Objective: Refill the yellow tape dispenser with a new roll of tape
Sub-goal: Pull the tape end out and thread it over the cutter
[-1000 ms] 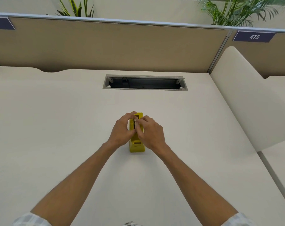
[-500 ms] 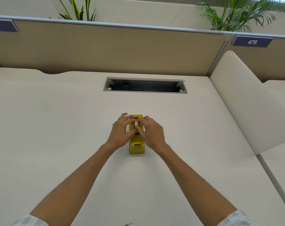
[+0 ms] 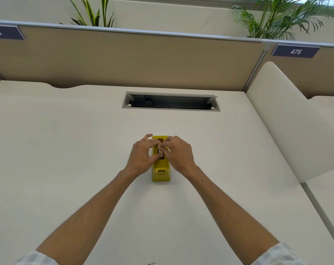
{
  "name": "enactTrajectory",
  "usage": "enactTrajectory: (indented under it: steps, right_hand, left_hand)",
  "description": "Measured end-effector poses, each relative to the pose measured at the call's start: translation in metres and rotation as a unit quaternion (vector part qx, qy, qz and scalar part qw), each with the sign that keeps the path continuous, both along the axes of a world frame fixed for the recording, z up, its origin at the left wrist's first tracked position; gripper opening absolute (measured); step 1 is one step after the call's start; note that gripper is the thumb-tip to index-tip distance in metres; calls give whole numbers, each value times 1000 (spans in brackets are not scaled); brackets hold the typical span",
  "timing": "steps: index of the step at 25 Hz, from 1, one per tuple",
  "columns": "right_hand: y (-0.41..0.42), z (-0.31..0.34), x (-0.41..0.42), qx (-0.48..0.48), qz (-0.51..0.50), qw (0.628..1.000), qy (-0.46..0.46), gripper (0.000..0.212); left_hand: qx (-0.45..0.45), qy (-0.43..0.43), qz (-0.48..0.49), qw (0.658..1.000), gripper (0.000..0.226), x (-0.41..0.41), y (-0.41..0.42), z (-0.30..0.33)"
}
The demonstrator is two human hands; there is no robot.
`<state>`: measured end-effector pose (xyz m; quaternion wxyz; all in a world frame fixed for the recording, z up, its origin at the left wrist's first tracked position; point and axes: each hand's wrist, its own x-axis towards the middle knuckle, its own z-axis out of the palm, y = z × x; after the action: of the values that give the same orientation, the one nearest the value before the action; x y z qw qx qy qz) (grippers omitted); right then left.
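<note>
Cream desk (image 3: 66,150), beige partition (image 3: 143,60)

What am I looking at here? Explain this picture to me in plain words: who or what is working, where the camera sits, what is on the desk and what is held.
No machine is at work here: these are a person's two bare hands. The single picture comes from a wide-angle camera worn on the person's head, looking forward and down, so both forearms stretch away from the bottom edge.

On the pale desk stands a yellow tape dispenser. The left hand and the right hand meet over its top, fingertips pinching something small and whitish, probably tape, though it is too small to tell. Their grip hides most of the dispenser's middle.

Farther back lies an open cable slot, then a tan partition with number signs and plants behind.
</note>
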<state>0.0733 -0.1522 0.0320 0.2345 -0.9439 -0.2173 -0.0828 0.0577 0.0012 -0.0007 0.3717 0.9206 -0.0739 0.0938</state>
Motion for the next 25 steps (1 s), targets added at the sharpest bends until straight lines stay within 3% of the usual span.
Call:
enactTrajectory:
  steps: [4, 13, 25]
  right_hand:
    - [1, 0, 0, -57, 22, 997, -52, 19]
    - [-1, -6, -10, -12, 4, 1000, 10, 17]
    - [-5, -20, -38, 23, -8, 1000, -15, 17]
  left_hand:
    - [16, 5, -4, 1000, 42, 1, 0, 1]
    - [-72, 26, -34, 997, 48, -8, -3, 3]
    - [-20, 72, -32, 997, 59, -6, 8, -14]
